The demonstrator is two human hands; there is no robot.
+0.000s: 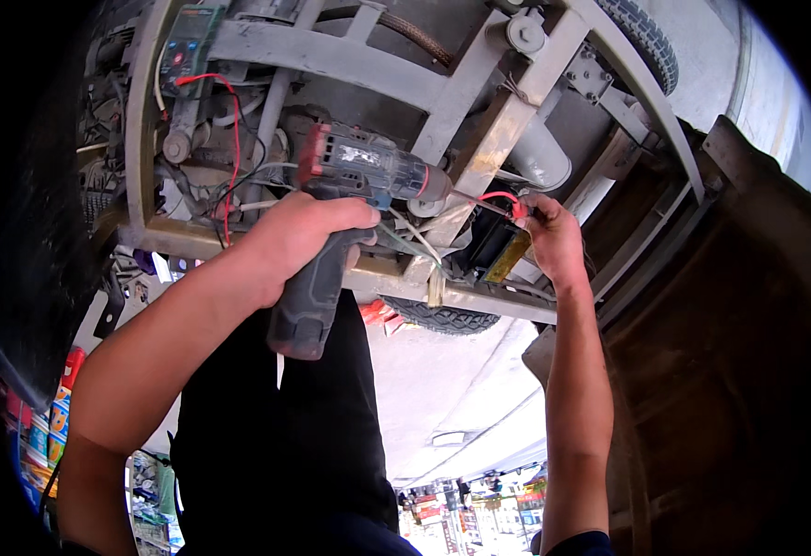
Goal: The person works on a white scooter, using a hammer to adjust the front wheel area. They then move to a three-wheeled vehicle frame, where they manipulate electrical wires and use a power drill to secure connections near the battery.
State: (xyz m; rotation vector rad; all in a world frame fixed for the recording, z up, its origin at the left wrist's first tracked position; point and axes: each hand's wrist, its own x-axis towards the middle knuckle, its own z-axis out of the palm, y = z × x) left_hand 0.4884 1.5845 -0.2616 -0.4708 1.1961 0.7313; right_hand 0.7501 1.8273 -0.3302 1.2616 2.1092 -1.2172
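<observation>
My left hand is wrapped round the grip of a black and red cordless drill. Its chuck points right, beside a beam of the bare metal vehicle frame. Across that beam, the fingers of my right hand pinch a short red wire by its thick red end. A dark box-shaped part with a yellowish side sits below that wire, inside the frame. Whether the drill's tip touches anything is hard to make out.
At the upper left a multimeter rests on the frame, with a red lead hanging down. Loose wires run beneath the drill. One tyre is at the upper right, another below the frame. A brown panel stands at right.
</observation>
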